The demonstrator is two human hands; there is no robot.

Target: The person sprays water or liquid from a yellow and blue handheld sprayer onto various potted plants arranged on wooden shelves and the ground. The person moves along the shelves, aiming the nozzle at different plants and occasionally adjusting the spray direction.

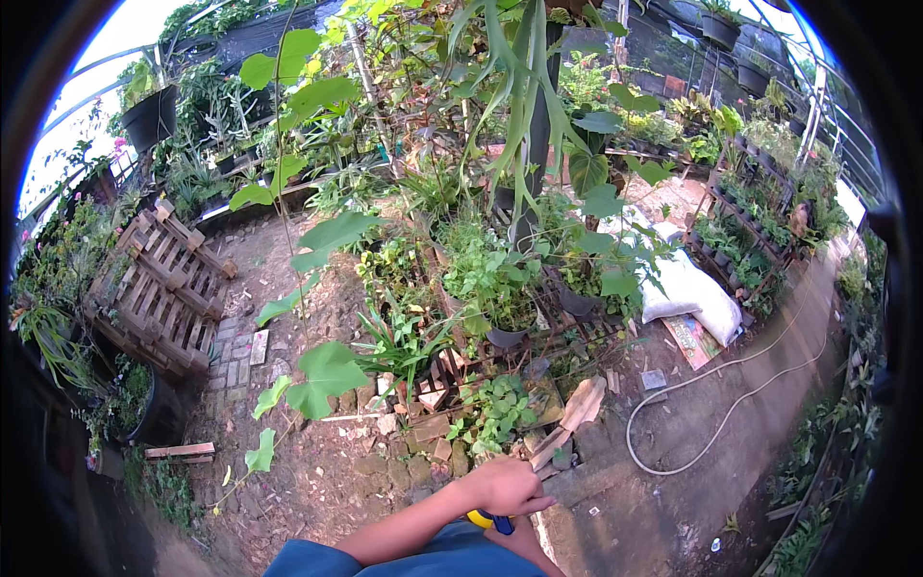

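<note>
My left hand (508,487), fingers curled, reaches across the front of my body from a blue sleeve (317,559). Just below it shows a yellow and dark blue hand-held tool (497,521), partly covered, so its exact kind is unclear. My right hand (518,539) is around this tool, close against my blue shirt (447,552) and half hidden under the left. Whether the left hand also grips something cannot be seen. Beyond the hands lie a broken piece of wood (583,404) and a low leafy plant (497,411) among bricks.
A pale hose (678,472) loops over the ground at right, near white sacks (685,288). Wooden pallets (169,288) lean at left. A trailing vine (328,379) hangs close in front. Potted plants (497,288) crowd the middle; tiered plant racks (750,209) stand right.
</note>
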